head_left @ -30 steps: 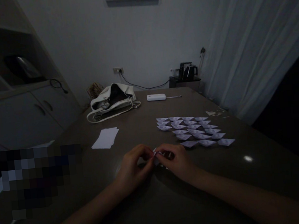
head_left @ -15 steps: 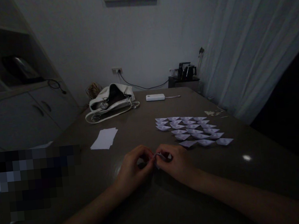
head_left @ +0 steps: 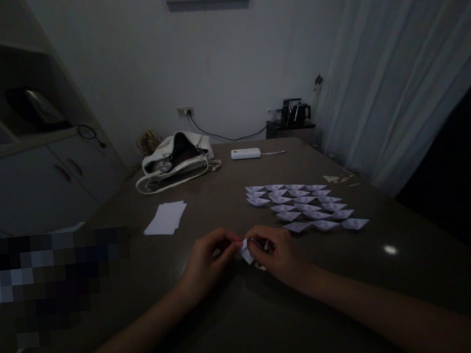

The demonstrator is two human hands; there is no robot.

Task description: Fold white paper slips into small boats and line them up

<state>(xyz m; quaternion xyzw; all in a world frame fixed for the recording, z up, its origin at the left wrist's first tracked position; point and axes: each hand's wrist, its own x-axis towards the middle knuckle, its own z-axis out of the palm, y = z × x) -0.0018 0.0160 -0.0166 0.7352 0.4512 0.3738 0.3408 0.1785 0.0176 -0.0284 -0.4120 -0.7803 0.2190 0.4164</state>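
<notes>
A small folded piece of white paper [head_left: 247, 253] is held over the near middle of the table. My right hand [head_left: 279, 252] pinches it from the right, and the curled fingers hide part of it. From the left, the thumb and forefinger of my left hand [head_left: 210, 256] close on its upper left edge. Beyond my right hand, several white folded paper boats [head_left: 303, 199] sit in rows. To the far left of my hands lies a small stack of white paper sheets [head_left: 166, 218], slightly fanned.
At the back of the table [head_left: 234, 332] are a white handbag [head_left: 178, 160] and a white power bank [head_left: 245, 153] with a short cable. Paper scraps [head_left: 335, 178] lie by the right edge. A blurred-out patch [head_left: 58, 282] covers the left side.
The folded paper has turned between my fingers, so more of its white face shows below them. My left fingertips have shifted slightly. The boats and the stack have stayed put.
</notes>
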